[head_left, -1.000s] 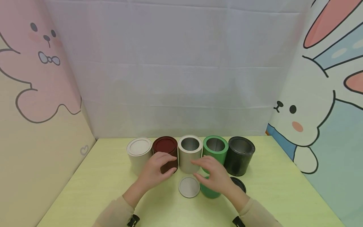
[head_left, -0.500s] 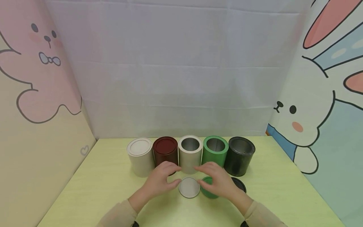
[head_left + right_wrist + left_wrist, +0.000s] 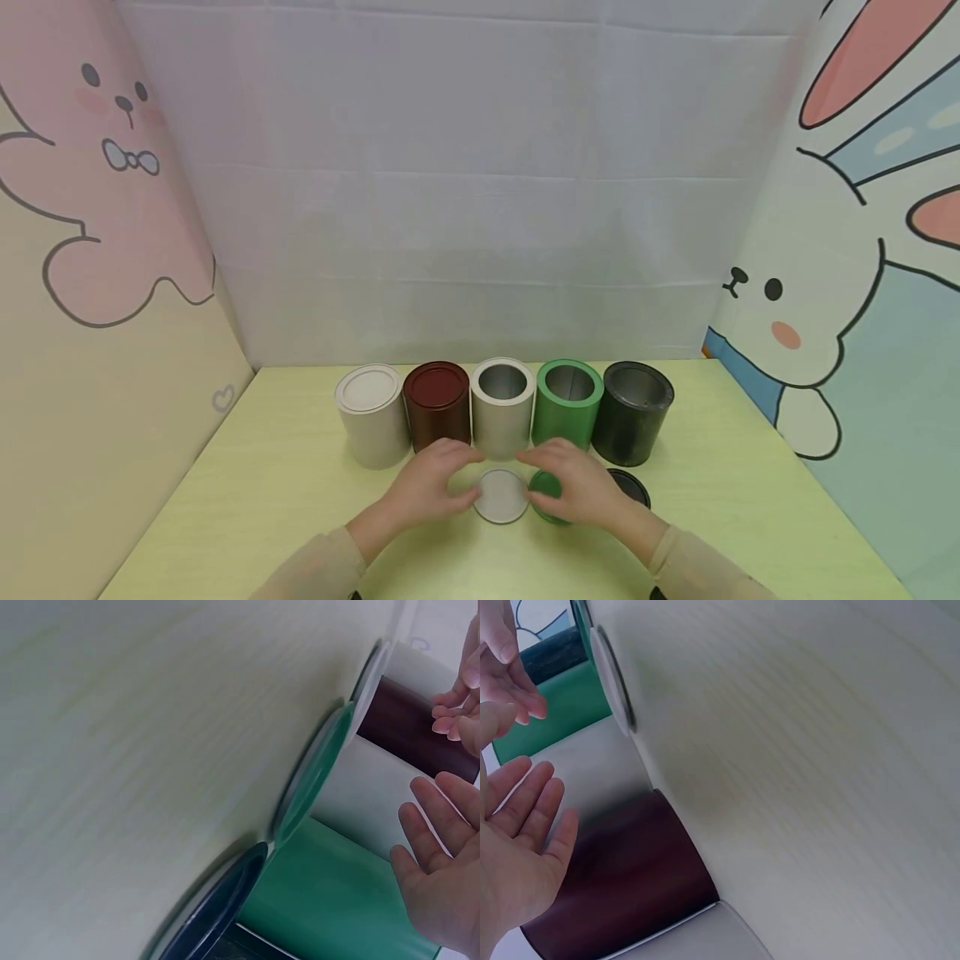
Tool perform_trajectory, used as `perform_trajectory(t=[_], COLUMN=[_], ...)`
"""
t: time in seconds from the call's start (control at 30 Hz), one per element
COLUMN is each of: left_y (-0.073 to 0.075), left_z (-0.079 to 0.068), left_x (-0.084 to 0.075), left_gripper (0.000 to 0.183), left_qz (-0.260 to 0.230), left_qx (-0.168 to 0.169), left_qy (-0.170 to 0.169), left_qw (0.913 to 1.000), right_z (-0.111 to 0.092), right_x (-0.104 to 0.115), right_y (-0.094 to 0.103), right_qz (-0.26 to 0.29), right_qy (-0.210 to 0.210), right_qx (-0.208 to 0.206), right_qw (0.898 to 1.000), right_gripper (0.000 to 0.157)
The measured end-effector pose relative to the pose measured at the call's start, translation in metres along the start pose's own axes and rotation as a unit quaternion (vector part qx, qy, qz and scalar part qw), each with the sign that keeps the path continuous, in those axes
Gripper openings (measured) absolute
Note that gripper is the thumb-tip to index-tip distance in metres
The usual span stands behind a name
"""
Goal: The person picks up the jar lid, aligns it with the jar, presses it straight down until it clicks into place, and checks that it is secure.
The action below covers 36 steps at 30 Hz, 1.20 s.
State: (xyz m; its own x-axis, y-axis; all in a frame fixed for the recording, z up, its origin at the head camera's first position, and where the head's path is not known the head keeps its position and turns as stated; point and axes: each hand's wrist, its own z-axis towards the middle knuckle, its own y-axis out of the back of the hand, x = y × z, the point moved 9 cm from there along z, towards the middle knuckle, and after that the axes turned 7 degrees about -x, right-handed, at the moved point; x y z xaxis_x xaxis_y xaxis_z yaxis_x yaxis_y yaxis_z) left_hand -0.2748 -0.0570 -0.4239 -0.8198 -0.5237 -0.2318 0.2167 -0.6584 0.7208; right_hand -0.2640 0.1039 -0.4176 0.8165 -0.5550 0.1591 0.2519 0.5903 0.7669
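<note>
A white round lid (image 3: 501,497) lies flat on the table between my two hands. At its left is my left hand (image 3: 429,485), with thumb and fingers spread apart and nothing between them. On the other side my right hand (image 3: 583,485) hovers in the same pose over a green lid (image 3: 544,485), partly hiding it. The wrist views show both hands raised above the table, fingers relaxed. Just behind the white lid stands an uncovered white can (image 3: 502,429), with an uncovered green can (image 3: 567,417) to its right.
A lidded white can (image 3: 375,433) and a lidded dark red can (image 3: 437,417) continue the row at left. An uncovered black can (image 3: 630,427) ends it at right, with a black lid (image 3: 632,487) in front. A white cloth (image 3: 480,208) hangs behind the table.
Both hands have moved down the view, from in front of the cans to either side of the white lid. The cans and lids have stayed put.
</note>
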Motion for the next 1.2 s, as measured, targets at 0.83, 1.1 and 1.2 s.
perform_trajectory(t=[0.83, 1.1, 1.2], left_y=[-0.040, -0.049, -0.052], left_z=[-0.020, -0.025, -0.025], left_x=[0.018, 0.021, 0.021], left_gripper=[0.063, 0.073, 0.074], left_qz=[0.029, 0.033, 0.034], left_qx=[0.136, 0.156, 0.160], left_qy=[0.070, 0.080, 0.077], left_qw=[0.9878, 0.9839, 0.9836], right_z=[-0.024, -0.029, -0.030], right_x=[-0.022, -0.029, -0.029], right_y=[-0.031, -0.044, -0.046], right_qz=[0.021, 0.024, 0.027], right_qy=[-0.059, -0.072, -0.076], right_qx=[0.101, 0.129, 0.133], right_qw=[0.993, 0.989, 0.988], right_gripper=[0.061, 0.063, 0.063])
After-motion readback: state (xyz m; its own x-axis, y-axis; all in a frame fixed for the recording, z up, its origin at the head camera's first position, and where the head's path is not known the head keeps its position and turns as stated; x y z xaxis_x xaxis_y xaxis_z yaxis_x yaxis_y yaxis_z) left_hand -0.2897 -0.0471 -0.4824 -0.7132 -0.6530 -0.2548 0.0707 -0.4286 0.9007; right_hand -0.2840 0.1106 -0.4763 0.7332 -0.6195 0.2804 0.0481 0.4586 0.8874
